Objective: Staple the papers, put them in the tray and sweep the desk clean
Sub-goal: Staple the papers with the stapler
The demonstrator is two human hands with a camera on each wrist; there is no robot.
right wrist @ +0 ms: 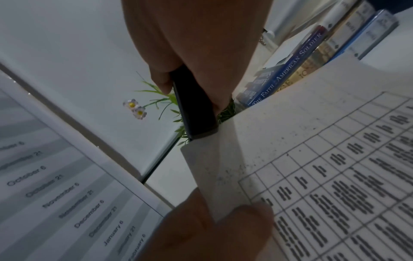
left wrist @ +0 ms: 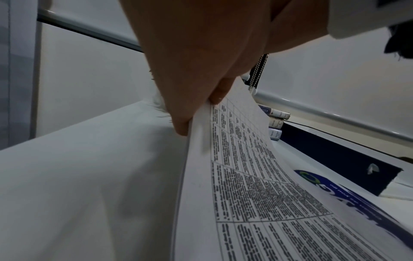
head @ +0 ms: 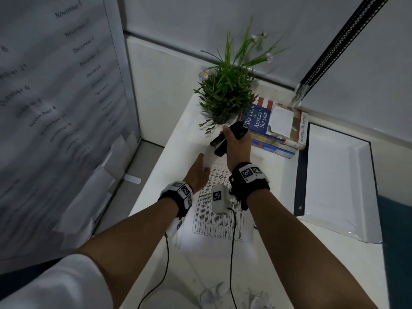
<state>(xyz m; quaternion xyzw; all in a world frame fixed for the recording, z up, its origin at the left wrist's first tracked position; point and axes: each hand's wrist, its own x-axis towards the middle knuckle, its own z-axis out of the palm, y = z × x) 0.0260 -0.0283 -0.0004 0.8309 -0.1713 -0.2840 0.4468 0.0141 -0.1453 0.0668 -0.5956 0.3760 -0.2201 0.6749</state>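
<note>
A green plant (head: 225,94) with small pale flowers at the back of the worktop, a stack of books (head: 275,128) just beside it, a big sheet of dates (head: 51,90) on the left wall

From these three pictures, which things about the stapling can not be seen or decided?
- Whether a staple is in already: the stapler mouth is covered by the right hand in the head view and by the papers corner in the right wrist view.
- How many sheets the left hand pinches: edges blur in the left wrist view.
- The table text on the papers: too small.
- The tray: its right side is cut off by the frame edge.
</note>
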